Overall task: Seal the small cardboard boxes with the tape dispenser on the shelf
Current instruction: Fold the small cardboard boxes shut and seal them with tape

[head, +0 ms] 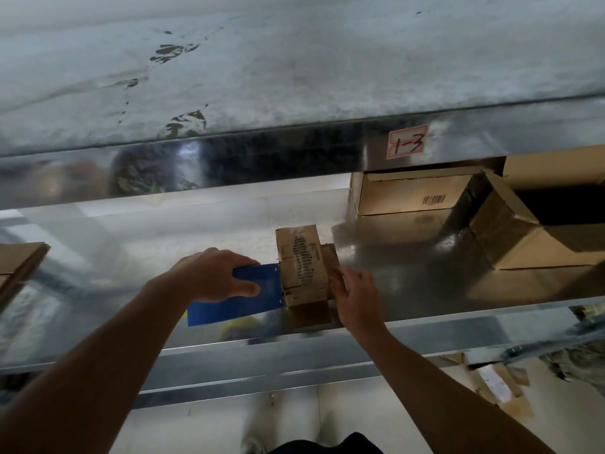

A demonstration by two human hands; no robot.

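A small cardboard box with dark printing along its top stands near the front edge of a shiny metal shelf. My left hand grips a blue tape dispenser, whose blade end is pressed against the box's left side. My right hand rests against the box's right side with fingers spread, steadying it. The tape roll itself is hidden under my left hand.
Larger cardboard boxes sit at the back right: one with a barcode and an open one. Another piece of cardboard lies at the left edge. An upper shelf beam carries a "1-3" label. Scraps lie on the floor below.
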